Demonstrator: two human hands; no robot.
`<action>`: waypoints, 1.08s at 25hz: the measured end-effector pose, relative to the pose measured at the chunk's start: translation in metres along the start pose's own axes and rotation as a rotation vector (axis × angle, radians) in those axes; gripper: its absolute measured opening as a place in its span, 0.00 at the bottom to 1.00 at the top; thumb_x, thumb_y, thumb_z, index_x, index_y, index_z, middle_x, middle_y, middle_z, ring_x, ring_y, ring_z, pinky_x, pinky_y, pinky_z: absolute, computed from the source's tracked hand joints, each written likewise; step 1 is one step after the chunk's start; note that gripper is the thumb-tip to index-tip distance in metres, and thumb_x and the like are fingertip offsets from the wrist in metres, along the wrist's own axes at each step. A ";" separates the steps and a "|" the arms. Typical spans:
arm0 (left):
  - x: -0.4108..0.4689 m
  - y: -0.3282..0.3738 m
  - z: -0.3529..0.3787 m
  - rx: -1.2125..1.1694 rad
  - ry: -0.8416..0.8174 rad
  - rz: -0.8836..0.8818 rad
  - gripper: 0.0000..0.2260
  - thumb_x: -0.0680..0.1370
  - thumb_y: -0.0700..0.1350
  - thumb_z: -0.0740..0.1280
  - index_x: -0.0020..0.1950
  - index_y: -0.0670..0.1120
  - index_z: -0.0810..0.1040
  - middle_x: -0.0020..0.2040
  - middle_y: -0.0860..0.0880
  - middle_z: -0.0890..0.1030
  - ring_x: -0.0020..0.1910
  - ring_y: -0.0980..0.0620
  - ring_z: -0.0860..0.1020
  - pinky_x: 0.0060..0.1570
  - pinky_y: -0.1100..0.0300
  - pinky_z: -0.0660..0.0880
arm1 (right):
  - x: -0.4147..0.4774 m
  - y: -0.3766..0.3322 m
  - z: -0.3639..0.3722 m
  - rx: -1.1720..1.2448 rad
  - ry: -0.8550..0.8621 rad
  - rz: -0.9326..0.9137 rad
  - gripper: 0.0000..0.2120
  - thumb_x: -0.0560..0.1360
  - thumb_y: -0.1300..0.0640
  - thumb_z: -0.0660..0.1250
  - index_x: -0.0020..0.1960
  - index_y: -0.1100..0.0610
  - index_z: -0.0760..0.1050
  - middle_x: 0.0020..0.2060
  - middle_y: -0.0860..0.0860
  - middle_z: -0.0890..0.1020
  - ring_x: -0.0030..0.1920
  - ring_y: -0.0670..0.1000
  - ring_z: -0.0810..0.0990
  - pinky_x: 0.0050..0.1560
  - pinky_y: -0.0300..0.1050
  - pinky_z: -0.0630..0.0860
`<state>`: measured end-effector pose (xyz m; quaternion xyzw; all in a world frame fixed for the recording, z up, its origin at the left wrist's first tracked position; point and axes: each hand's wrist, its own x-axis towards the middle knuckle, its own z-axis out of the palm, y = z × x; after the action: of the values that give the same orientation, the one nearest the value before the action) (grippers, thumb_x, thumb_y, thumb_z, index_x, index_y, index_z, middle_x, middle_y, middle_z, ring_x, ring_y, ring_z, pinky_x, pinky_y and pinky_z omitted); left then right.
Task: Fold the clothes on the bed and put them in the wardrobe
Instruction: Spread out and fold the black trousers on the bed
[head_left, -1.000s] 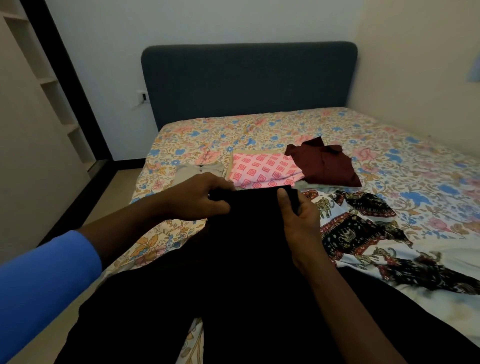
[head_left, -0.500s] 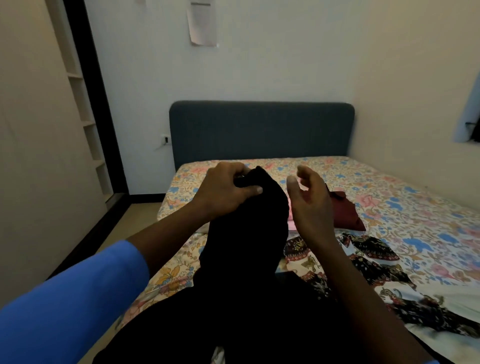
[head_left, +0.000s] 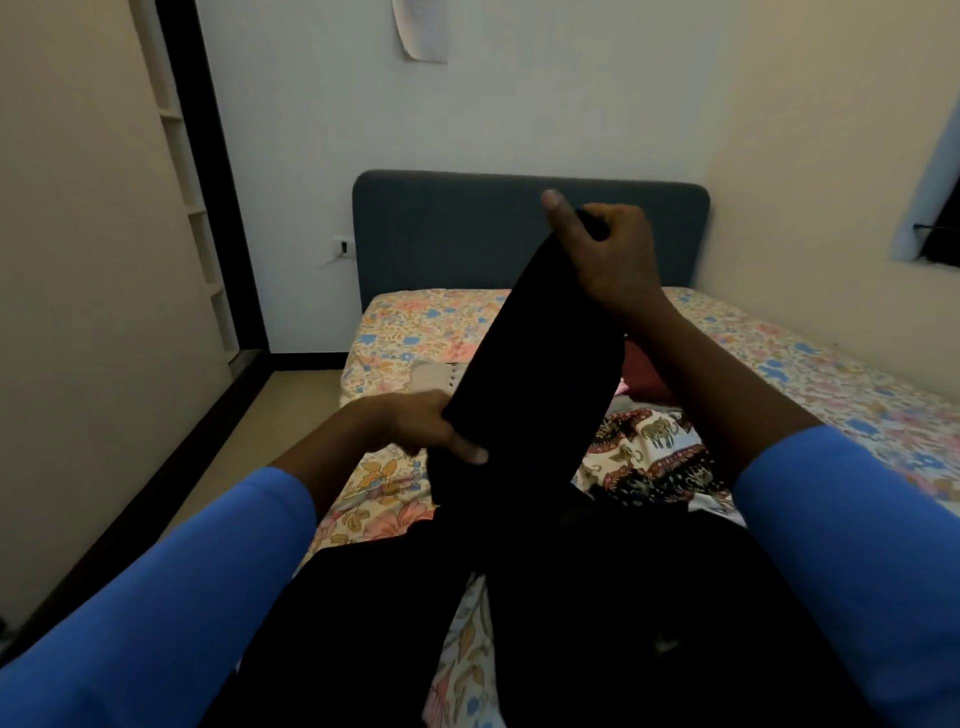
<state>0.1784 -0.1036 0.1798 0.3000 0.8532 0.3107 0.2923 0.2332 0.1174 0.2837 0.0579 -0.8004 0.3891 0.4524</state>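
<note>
A long black garment is stretched up from the bed, its lower part spread across the near foreground. My right hand grips its top end, raised in front of the headboard. My left hand pinches the garment's left edge lower down, just above the mattress. On the floral sheet behind lie a beige folded piece, a maroon garment partly hidden by my right forearm, and an elephant-print cloth. The pink patterned piece is almost fully hidden behind the black garment.
A dark blue headboard stands against the white wall. Open wall shelves and a dark door frame are at the left, with a strip of floor beside the bed. A window is at the right.
My right hand has taken hold of the black garment's top end and lifted it high. My left hand has slid down to its left edge. The view has tilted upward.
</note>
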 end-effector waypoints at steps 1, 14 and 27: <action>-0.003 -0.025 0.000 0.011 0.009 -0.043 0.14 0.81 0.49 0.71 0.65 0.49 0.78 0.56 0.51 0.81 0.50 0.55 0.81 0.45 0.63 0.75 | 0.003 0.003 -0.006 -0.012 0.033 0.004 0.30 0.77 0.34 0.68 0.28 0.53 0.63 0.25 0.47 0.64 0.27 0.45 0.64 0.32 0.45 0.61; -0.093 0.061 -0.189 0.307 1.457 0.374 0.25 0.83 0.64 0.59 0.57 0.45 0.84 0.51 0.44 0.85 0.51 0.43 0.82 0.54 0.48 0.79 | 0.080 -0.026 -0.035 -0.117 0.414 0.055 0.28 0.80 0.31 0.60 0.32 0.50 0.60 0.27 0.46 0.65 0.28 0.44 0.64 0.32 0.44 0.60; 0.092 0.022 -0.044 0.108 0.520 0.296 0.08 0.77 0.52 0.76 0.46 0.48 0.87 0.43 0.42 0.86 0.41 0.50 0.81 0.48 0.48 0.79 | -0.062 0.174 -0.147 -0.531 0.357 0.741 0.36 0.73 0.23 0.60 0.41 0.58 0.79 0.42 0.61 0.82 0.51 0.64 0.82 0.51 0.55 0.75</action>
<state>0.0962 -0.0420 0.1945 0.3465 0.8619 0.3703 -0.0009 0.2919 0.3211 0.1786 -0.4157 -0.7487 0.3104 0.4127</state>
